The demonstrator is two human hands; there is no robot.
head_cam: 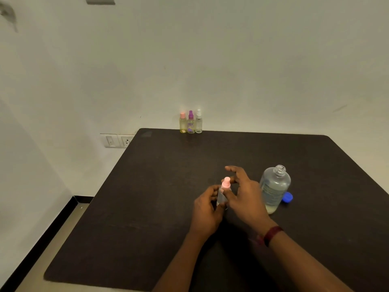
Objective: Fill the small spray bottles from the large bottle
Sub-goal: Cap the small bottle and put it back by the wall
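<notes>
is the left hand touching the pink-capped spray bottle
Touching. The head view shows the left hand gripping the clear body of the pink-capped spray bottle.

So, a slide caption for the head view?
Left hand holds pink-capped spray bottle, right hand at its cap, beside uncapped large bottle.

Uncapped large bottle [273, 187], pink-topped spray bottle [226, 183]

One head-worn view looks forward and down across the dark rectangular table [147, 207] toward the pale wall [210, 60].
</notes>
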